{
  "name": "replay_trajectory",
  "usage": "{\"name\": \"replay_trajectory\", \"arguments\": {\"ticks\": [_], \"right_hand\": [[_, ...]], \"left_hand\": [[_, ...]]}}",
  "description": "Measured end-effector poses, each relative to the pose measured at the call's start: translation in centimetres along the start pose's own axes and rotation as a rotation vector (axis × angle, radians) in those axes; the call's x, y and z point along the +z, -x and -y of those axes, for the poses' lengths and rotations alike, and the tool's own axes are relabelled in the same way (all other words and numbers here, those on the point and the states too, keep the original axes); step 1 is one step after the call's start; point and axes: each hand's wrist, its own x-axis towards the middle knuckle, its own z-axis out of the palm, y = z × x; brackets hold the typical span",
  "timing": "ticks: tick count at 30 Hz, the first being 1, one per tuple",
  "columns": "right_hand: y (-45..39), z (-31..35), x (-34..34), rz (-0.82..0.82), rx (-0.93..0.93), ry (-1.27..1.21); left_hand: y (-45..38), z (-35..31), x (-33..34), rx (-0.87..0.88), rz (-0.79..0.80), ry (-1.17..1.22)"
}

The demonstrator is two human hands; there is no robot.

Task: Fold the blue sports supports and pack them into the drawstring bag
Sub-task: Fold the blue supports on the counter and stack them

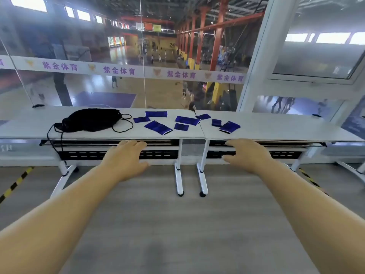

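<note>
Both arms out, left hand [126, 158] and right hand [247, 155] empty with fingers loosely spread, short of the table [29, 125] edge; beyond, blue supports [158, 127] lie scattered unfolded beside the black bag [90, 119]; folding not begun, next likely picking one up.
</note>
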Motion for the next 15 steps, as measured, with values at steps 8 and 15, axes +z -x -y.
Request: {"name": "replay_trajectory", "arguments": {"ticks": [8, 15], "right_hand": [[-10.5, -2.5, 0.4, 0.008, -0.007, -0.003], [-22.4, -4.4, 2.0, 0.081, -0.075, 0.006]], "left_hand": [[-10.7, -0.6, 1.7, -0.003, 0.019, 0.003], [-20.6, -0.8, 4.1, -0.054, 0.062, 0.036]]}}
